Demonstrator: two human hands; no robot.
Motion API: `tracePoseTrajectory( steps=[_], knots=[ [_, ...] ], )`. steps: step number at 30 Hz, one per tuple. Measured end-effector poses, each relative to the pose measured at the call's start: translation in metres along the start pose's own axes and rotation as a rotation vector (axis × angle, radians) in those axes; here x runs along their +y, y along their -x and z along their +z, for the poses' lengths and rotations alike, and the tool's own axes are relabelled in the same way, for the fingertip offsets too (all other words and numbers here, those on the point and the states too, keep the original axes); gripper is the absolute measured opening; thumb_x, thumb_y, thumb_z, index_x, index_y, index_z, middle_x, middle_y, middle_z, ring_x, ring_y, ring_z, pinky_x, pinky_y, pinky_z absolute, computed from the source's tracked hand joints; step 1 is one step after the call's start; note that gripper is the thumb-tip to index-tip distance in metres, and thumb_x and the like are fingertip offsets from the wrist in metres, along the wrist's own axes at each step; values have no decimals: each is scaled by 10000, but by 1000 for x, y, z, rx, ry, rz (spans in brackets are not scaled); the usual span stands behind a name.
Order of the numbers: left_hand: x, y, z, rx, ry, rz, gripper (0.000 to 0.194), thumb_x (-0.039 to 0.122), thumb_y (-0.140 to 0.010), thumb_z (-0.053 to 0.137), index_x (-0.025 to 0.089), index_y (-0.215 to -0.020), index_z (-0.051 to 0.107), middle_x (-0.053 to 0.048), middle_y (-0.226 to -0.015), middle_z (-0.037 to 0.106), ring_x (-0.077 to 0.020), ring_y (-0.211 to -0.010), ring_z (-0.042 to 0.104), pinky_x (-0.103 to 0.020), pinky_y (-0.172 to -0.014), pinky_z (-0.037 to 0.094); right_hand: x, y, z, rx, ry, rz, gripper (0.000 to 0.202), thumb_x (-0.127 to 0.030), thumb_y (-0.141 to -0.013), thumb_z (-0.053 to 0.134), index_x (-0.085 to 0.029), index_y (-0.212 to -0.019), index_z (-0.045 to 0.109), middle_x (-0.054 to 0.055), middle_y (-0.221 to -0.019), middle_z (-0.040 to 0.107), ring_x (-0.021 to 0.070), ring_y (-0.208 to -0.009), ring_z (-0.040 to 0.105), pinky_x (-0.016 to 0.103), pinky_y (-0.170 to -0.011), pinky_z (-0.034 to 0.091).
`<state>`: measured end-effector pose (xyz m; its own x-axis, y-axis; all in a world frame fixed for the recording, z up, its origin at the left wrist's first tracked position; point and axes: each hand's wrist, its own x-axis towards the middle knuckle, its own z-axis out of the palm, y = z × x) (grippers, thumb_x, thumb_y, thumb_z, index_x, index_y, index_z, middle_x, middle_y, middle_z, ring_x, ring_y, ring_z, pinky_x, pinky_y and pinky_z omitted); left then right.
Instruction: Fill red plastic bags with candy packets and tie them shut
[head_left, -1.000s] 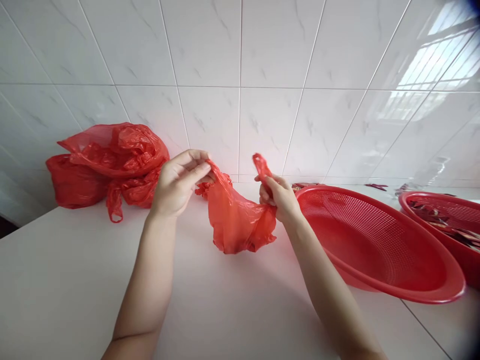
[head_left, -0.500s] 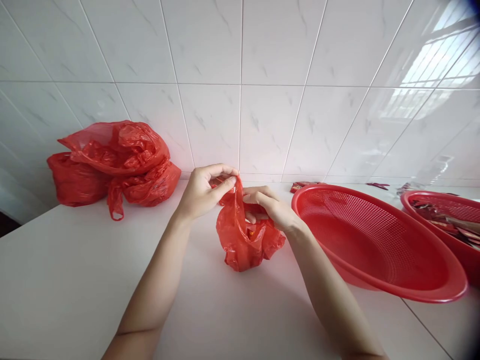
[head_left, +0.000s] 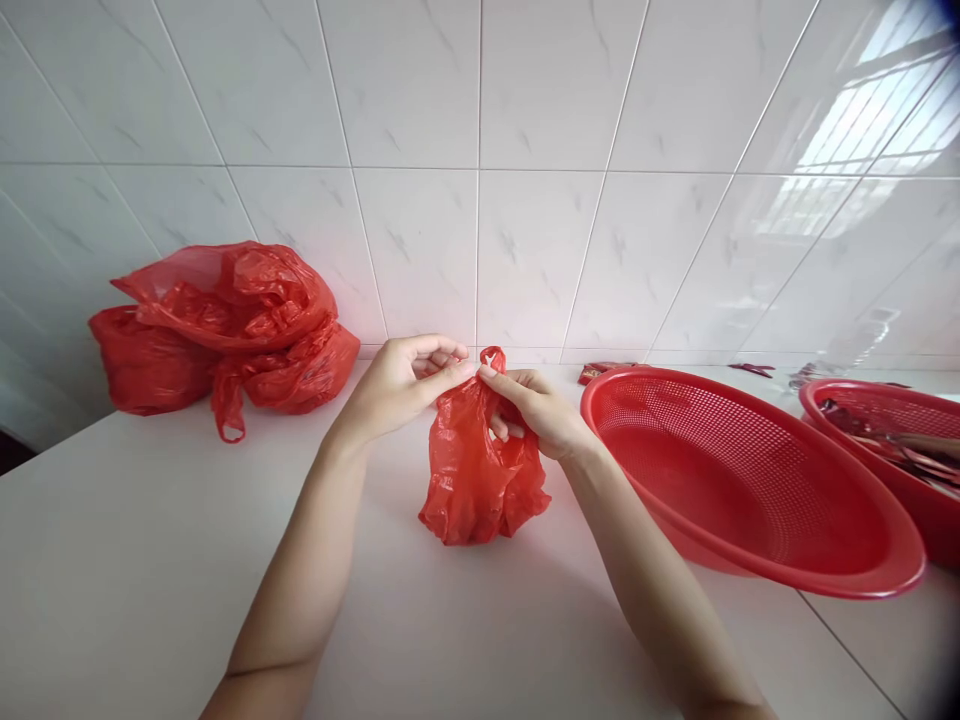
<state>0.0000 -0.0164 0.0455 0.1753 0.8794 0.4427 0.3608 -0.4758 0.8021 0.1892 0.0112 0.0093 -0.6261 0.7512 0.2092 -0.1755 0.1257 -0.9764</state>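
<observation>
A small red plastic bag (head_left: 472,480) stands on the white tabletop between my hands, its top gathered upward. My left hand (head_left: 409,385) pinches the bag's upper left edge between thumb and fingers. My right hand (head_left: 536,405) grips the gathered neck with its thumb in front, and a handle loop sticks up just above that thumb. Some of the right fingers show through the opening below the neck. What lies inside the bag is hidden by the plastic.
Several bulging red plastic bags (head_left: 232,330) are heaped at the back left against the tiled wall (head_left: 420,80). On the right sits a large red perforated basket (head_left: 720,490). Beyond it, a second red basket (head_left: 915,400) holds cutlery-like items. Small red packets (head_left: 600,372) lie behind.
My right hand has closed on the bag's neck, and a handle loop now stands above it. The bag's sides have been drawn together, and its opening shows less inside.
</observation>
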Motion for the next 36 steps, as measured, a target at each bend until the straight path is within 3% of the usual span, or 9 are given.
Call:
tracePoseTrajectory(
  steps=[4, 7, 10, 16, 20, 24, 29, 32, 36],
  knots=[
    [9, 8, -2, 55, -26, 14, 313, 362, -751, 789, 174, -991, 719, -58, -947, 739, -200, -875, 701, -316, -820, 579, 1, -1, -3, 33, -60, 8, 455, -540, -918, 585, -156, -675, 617, 28, -573, 653, 65, -396, 390, 241, -435, 313],
    [18, 14, 1, -36, -11, 32, 239, 353, -796, 748, 184, -963, 729, -42, -922, 744, -193, -847, 710, -318, -818, 588, 2, -1, -5, 48, -71, -3, 418, -539, -904, 607, -152, -751, 645, 19, -626, 661, 59, -402, 403, 236, -440, 333],
    [21, 18, 4, -137, -28, 34, 203, 331, -845, 691, 204, -994, 743, -37, -942, 748, -196, -879, 712, -334, -860, 581, 2, 0, -7, 65, -68, -23, 430, -545, -875, 642, -150, -706, 624, -19, -579, 581, 63, -421, 441, 229, -454, 364],
    [6, 12, 14, -67, -97, 28, 192, 280, -743, 771, 202, -903, 702, -38, -940, 706, -196, -880, 670, -345, -834, 556, -7, 5, -6, 51, 45, -43, 454, -561, -886, 616, -149, -696, 600, -16, -556, 563, 81, -448, 494, 219, -460, 383],
    [-5, 5, 22, 7, -63, 8, 304, 278, -697, 798, 219, -934, 616, -37, -1008, 660, -204, -945, 640, -357, -857, 536, -15, 10, -6, 68, 188, -96, 415, -542, -929, 565, -148, -834, 651, -11, -594, 594, 98, -483, 541, 230, -500, 444],
    [-12, -2, 26, -109, 78, -79, 444, 246, -695, 790, 255, -1094, 596, -63, -1186, 613, -212, -1030, 644, -345, -857, 539, -21, 15, -9, 29, 244, -150, 379, -512, -945, 553, -151, -956, 668, 18, -742, 675, 113, -514, 616, 248, -528, 512],
    [-16, -6, 31, -341, 140, -84, 238, 277, -795, 693, 213, -1022, 658, -43, -922, 682, -203, -870, 678, -332, -787, 537, -25, 21, -14, 58, 397, -126, 399, -530, -930, 562, -153, -854, 667, 23, -698, 666, 141, -519, 644, 245, -470, 501],
    [-17, -4, 36, -303, 17, -77, 234, 272, -814, 652, 211, -1036, 692, -12, -729, 653, -184, -713, 643, -292, -647, 500, -26, 22, -16, 152, 447, -129, 401, -530, -901, 602, -151, -794, 675, 18, -683, 646, 142, -542, 634, 256, -507, 511],
    [-21, -3, 43, -176, -67, -55, 285, 255, -840, 605, 231, -1111, 689, -6, -724, 660, -176, -671, 632, -283, -614, 479, -24, 20, -15, 181, 433, -164, 357, -481, -902, 608, -160, -747, 630, 0, -705, 611, 131, -570, 619, 254, -543, 512]
  ],
)
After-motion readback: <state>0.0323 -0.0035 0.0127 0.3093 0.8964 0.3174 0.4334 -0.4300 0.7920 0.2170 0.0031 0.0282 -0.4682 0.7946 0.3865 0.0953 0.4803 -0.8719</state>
